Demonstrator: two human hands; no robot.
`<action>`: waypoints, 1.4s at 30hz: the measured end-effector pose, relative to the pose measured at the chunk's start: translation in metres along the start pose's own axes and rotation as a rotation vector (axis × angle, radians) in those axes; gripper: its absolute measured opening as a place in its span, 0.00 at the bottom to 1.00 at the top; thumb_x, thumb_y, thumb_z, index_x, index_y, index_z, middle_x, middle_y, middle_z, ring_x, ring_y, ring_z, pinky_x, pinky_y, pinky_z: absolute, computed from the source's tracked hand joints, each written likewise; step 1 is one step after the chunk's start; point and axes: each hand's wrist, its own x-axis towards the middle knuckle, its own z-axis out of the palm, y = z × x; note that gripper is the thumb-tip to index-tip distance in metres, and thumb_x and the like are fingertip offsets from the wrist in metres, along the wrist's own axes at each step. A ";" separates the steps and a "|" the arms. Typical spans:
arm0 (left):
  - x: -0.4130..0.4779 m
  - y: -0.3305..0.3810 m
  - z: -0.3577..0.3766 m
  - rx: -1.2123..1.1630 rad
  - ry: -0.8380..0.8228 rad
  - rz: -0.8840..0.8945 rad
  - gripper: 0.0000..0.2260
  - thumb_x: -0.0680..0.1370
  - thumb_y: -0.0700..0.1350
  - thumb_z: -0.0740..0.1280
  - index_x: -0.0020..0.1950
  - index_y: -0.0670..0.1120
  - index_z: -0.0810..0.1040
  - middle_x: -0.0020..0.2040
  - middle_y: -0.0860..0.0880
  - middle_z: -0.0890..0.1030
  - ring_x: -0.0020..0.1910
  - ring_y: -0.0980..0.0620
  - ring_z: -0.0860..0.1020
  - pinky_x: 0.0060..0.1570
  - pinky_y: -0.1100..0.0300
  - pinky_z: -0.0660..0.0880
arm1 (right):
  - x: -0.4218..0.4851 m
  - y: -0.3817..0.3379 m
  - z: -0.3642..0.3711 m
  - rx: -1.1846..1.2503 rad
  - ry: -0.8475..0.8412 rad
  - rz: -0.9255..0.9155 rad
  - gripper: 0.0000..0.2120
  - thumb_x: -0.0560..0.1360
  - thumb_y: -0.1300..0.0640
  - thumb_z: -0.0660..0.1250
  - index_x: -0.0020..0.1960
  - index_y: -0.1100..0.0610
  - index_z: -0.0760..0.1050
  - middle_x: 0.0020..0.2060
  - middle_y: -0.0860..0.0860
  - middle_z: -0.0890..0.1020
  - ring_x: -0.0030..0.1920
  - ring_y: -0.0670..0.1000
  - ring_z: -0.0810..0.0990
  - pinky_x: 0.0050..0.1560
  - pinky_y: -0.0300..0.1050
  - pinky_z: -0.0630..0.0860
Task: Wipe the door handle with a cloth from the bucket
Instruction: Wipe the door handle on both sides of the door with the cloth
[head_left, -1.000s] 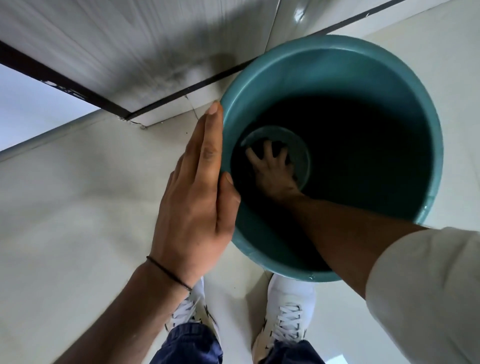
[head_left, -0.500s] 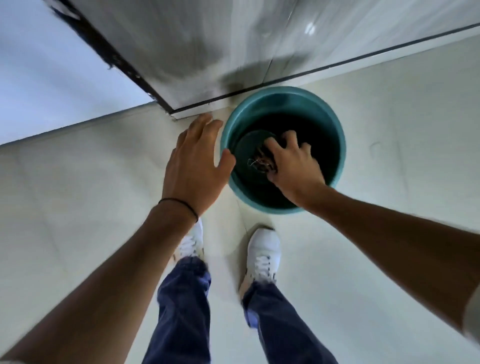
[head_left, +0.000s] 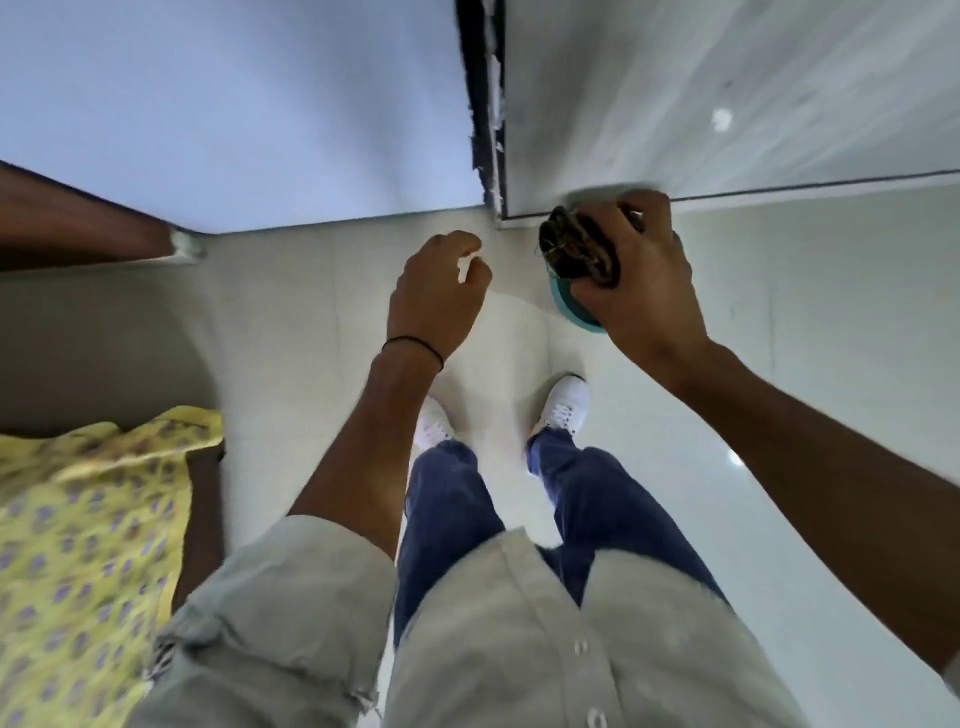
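My right hand (head_left: 641, 280) is closed around a dark, bunched cloth (head_left: 576, 249) with frayed threads, held in the air above the teal bucket (head_left: 569, 312). Only a sliver of the bucket's rim shows below the hand; the rest is hidden behind it. My left hand (head_left: 436, 291) hangs empty to the left of the cloth, fingers loosely curled, a thin black band on its wrist. No door handle is in view.
A grey door (head_left: 727, 104) with a dark chipped edge (head_left: 480, 104) stands ahead, a pale wall (head_left: 234, 104) to its left. A brown wooden piece (head_left: 78, 228) and a yellow patterned fabric (head_left: 78, 545) lie at the left. My white shoes (head_left: 563, 408) stand on the pale floor.
My right hand has lifted the cloth out of the bucket. My left hand has left the bucket's rim. The view has risen well above the floor, so the bucket looks small.
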 end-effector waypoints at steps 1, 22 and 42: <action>-0.014 0.000 -0.020 -0.022 0.037 0.007 0.14 0.78 0.47 0.63 0.61 0.49 0.80 0.59 0.51 0.82 0.53 0.50 0.81 0.58 0.52 0.77 | -0.006 -0.019 -0.007 0.018 0.010 -0.034 0.26 0.70 0.58 0.70 0.68 0.49 0.72 0.67 0.56 0.68 0.58 0.63 0.75 0.53 0.51 0.76; -0.155 -0.147 -0.410 -0.178 0.627 0.119 0.12 0.80 0.39 0.65 0.62 0.43 0.79 0.58 0.47 0.82 0.48 0.52 0.79 0.51 0.64 0.71 | -0.071 -0.438 0.038 0.274 0.194 -0.554 0.19 0.71 0.57 0.69 0.58 0.47 0.67 0.56 0.45 0.73 0.44 0.47 0.77 0.38 0.36 0.71; 0.050 -0.275 -0.654 0.041 0.801 0.031 0.20 0.81 0.42 0.62 0.73 0.44 0.68 0.71 0.46 0.72 0.69 0.49 0.72 0.69 0.55 0.70 | 0.174 -0.709 0.185 0.161 0.077 -0.822 0.20 0.70 0.55 0.70 0.59 0.49 0.70 0.60 0.48 0.74 0.47 0.53 0.78 0.39 0.46 0.75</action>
